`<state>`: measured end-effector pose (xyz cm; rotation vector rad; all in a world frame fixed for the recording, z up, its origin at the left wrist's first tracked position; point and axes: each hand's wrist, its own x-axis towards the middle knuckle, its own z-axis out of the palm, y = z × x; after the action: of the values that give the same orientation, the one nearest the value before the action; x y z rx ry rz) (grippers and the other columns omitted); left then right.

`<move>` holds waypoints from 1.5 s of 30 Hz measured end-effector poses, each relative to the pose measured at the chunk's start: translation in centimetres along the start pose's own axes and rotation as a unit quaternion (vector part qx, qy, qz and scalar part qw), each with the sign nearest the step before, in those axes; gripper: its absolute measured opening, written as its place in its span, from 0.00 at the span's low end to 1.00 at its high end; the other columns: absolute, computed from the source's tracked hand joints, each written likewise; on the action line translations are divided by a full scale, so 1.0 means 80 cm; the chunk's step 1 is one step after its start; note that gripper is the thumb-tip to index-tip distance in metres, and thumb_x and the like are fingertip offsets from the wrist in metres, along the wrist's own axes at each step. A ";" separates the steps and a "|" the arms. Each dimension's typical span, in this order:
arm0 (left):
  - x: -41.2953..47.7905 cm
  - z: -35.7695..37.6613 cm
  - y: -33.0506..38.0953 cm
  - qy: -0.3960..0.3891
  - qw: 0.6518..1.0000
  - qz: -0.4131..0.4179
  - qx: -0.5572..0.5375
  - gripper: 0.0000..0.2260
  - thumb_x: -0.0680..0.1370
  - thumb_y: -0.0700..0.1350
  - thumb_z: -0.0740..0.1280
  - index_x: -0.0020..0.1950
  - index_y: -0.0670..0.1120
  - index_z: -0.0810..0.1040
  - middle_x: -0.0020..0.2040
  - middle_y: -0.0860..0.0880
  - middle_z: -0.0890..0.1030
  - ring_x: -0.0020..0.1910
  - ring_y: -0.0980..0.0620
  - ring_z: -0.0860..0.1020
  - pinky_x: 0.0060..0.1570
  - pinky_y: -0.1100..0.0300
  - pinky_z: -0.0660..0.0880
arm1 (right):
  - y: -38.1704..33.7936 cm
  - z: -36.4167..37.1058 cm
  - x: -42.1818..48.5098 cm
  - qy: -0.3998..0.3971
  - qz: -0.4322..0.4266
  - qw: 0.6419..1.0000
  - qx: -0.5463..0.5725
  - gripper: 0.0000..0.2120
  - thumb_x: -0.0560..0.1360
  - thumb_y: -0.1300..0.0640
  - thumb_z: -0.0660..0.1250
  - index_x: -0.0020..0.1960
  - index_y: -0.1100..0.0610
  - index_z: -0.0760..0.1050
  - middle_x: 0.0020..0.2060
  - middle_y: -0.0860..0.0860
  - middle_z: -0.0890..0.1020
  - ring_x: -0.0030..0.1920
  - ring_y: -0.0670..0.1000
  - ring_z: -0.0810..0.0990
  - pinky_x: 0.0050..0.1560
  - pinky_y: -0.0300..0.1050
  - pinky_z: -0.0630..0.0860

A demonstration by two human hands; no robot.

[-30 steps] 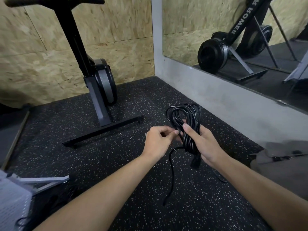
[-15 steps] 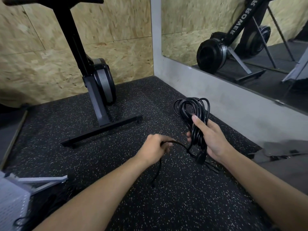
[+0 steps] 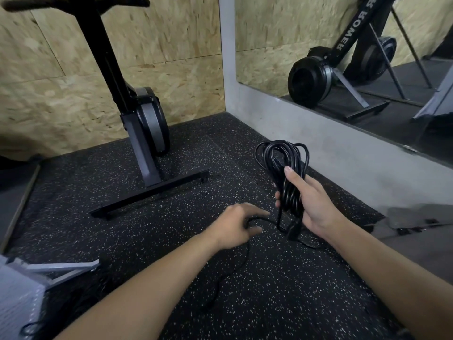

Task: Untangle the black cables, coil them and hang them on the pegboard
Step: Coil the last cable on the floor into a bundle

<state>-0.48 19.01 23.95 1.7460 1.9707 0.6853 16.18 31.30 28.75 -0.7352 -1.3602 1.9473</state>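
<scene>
right hand (image 3: 311, 204): curled tight round black cable coil (image 3: 282, 158), thumb up | left hand (image 3: 235, 227): blurry, grip unclear, over loose cable end (image 3: 268, 220), just beside coil

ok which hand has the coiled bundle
The right hand: its fingers and thumb grip the coiled black cable bundle, loops standing above the fist. The left hand, blurred, has only the loose tail running through it down to the floor.

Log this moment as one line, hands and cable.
right hand: grips coiled black cable | left hand: loose tail runs through it, grip blurred | stage: coiling, not hung
</scene>
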 end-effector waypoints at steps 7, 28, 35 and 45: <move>0.012 0.020 0.018 -0.047 0.989 0.019 -0.138 0.07 0.82 0.45 0.72 0.59 0.50 0.84 0.55 0.56 0.86 0.56 0.56 0.83 0.64 0.53 0.78 | 0.002 -0.002 0.004 0.010 0.004 0.999 0.035 0.26 0.77 0.46 0.72 0.64 0.66 0.78 0.46 0.59 0.83 0.40 0.54 0.82 0.44 0.53 0.83; 0.011 -0.007 -0.013 0.001 0.998 -0.051 0.031 0.08 0.79 0.44 0.74 0.45 0.54 0.77 0.45 0.55 0.84 0.46 0.55 0.82 0.48 0.52 0.79 | -0.001 -0.020 0.014 0.102 -0.169 0.928 -0.316 0.14 0.78 0.37 0.68 0.46 0.47 0.79 0.40 0.46 0.84 0.45 0.50 0.84 0.48 0.50 0.79; 0.013 -0.019 -0.002 0.070 0.994 0.030 0.077 0.06 0.80 0.42 0.72 0.51 0.54 0.84 0.49 0.58 0.83 0.48 0.57 0.81 0.53 0.55 0.80 | 0.001 -0.038 0.015 0.120 -0.154 0.870 -0.452 0.15 0.80 0.39 0.68 0.60 0.48 0.78 0.47 0.41 0.83 0.46 0.39 0.79 0.41 0.35 0.70; 0.009 -0.028 -0.001 -0.038 0.999 -0.026 0.001 0.04 0.84 0.43 0.67 0.54 0.51 0.81 0.48 0.55 0.83 0.44 0.58 0.80 0.45 0.63 0.76 | 0.004 -0.044 0.020 0.086 -0.148 0.823 -0.541 0.16 0.80 0.41 0.69 0.58 0.53 0.78 0.39 0.43 0.82 0.37 0.41 0.80 0.33 0.30 0.69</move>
<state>-1.99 19.56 25.65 1.6898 1.9587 0.5926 17.73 34.49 27.24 -1.0576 -2.2697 0.6972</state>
